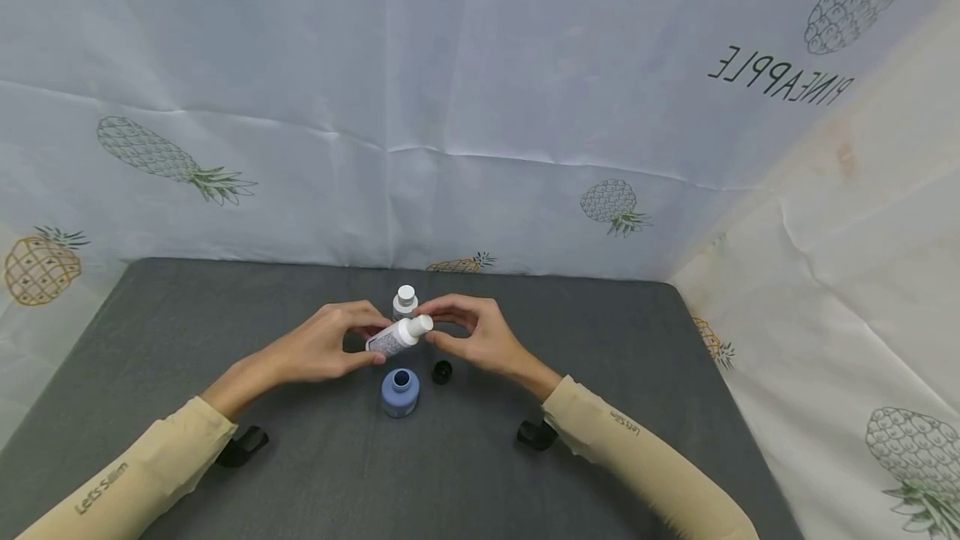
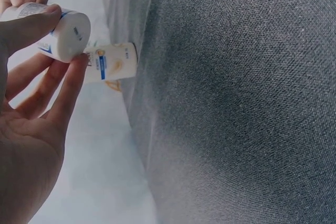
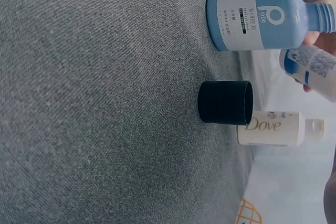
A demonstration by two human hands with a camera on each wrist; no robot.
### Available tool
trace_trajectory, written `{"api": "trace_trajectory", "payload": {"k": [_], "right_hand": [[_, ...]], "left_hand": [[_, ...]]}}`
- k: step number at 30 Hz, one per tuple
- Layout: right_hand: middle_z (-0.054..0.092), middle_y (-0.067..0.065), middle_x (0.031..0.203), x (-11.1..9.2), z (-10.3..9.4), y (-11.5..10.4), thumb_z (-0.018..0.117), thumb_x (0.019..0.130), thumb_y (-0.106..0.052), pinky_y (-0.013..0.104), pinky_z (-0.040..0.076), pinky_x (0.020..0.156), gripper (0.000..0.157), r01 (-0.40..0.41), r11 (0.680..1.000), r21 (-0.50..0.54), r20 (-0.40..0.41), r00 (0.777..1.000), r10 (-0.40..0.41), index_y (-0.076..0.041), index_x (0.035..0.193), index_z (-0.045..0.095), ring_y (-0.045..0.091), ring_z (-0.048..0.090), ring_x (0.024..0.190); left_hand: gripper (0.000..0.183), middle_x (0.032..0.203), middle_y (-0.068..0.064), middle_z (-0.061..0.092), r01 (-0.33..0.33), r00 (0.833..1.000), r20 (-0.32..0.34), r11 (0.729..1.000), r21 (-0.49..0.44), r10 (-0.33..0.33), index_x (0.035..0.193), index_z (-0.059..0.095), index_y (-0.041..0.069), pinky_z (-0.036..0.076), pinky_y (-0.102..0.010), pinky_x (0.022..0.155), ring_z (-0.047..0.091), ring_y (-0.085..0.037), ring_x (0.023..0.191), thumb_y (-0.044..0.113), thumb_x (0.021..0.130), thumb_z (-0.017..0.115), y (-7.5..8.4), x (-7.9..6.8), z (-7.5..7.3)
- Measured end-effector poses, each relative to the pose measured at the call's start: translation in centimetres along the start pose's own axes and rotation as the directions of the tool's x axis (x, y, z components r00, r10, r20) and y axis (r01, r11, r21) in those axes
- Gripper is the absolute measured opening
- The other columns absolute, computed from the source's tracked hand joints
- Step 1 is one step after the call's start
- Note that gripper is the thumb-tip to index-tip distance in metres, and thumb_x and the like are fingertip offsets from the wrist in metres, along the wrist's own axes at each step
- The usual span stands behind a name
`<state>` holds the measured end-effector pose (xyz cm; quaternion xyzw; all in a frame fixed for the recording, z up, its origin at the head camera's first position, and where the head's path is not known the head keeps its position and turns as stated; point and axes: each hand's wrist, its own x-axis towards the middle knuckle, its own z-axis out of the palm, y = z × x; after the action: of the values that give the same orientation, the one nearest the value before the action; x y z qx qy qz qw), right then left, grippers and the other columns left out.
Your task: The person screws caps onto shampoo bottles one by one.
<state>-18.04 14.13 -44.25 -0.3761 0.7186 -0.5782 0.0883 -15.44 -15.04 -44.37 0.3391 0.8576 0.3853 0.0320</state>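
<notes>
In the head view, my left hand (image 1: 330, 344) grips a white bottle (image 1: 392, 338) by its lower part, tilted with its white cap up to the right. Its round base faces the left wrist view. My right hand (image 1: 476, 333) has thumb and fingers spread on either side of that cap (image 1: 422, 324), fingertips close to it. Below the hands stands a blue bottle (image 3: 257, 18), upright, its threaded mouth uncapped. A black cap (image 3: 226, 102) rests on the table to its right. Behind the held bottle stands a white Dove bottle (image 3: 273, 128), its cap on.
The dark grey table (image 1: 480, 473) reaches back to a pale curtain (image 1: 480, 90) printed with pineapples. Black devices sit beside the left sleeve (image 1: 242, 446) and right sleeve (image 1: 537, 435).
</notes>
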Motion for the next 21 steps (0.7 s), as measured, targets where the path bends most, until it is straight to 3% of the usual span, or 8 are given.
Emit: {"api": "trace_trajectory", "payload": {"k": [2,9,15,21], "right_hand": [[0.073,0.027,0.131,0.0,0.1,-0.1,0.076,0.097,0.006,0.039,0.061,0.11,0.033,-0.01,1.0,-0.002,-0.014,1.0,0.01,0.005,0.129,0.071,0.021,0.074,0.123],[0.074,0.024,0.122,0.2,0.6,0.1,0.082,0.092,0.004,0.061,0.061,0.103,0.031,-0.05,0.999,-0.012,-0.081,0.996,0.049,0.003,0.121,0.072,0.008,0.074,0.11],[0.075,0.021,0.115,0.3,1.0,0.2,0.085,0.089,0.003,0.056,0.063,0.102,0.028,-0.107,0.994,-0.024,-0.133,0.986,0.103,0.0,0.115,0.073,0.003,0.073,0.104],[0.075,0.021,0.113,0.3,1.2,0.4,0.086,0.089,0.002,0.044,0.066,0.099,0.027,-0.108,0.993,-0.048,-0.148,0.984,0.1,0.0,0.113,0.073,0.005,0.073,0.102]], "left_hand": [[0.035,0.115,0.0,0.076,0.004,1.0,-0.001,1.0,0.001,-0.004,0.125,0.079,0.01,0.067,-0.039,0.088,0.072,-0.01,0.099,0.016,0.092,0.089,0.0,0.0,0.0],[0.033,0.113,0.001,0.076,0.005,1.0,-0.003,1.0,0.005,-0.005,0.124,0.08,0.011,0.066,-0.038,0.087,0.072,-0.009,0.098,0.016,0.092,0.089,0.1,0.1,-0.1],[0.033,0.113,0.0,0.076,-0.003,1.0,0.0,1.0,0.006,0.003,0.124,0.079,0.009,0.066,-0.038,0.087,0.072,-0.01,0.098,0.016,0.093,0.088,0.1,0.0,-0.1],[0.034,0.113,0.0,0.076,0.003,1.0,-0.002,1.0,0.012,-0.003,0.125,0.079,0.009,0.066,-0.04,0.087,0.073,-0.01,0.098,0.014,0.092,0.088,0.0,0.0,-0.1]]}}
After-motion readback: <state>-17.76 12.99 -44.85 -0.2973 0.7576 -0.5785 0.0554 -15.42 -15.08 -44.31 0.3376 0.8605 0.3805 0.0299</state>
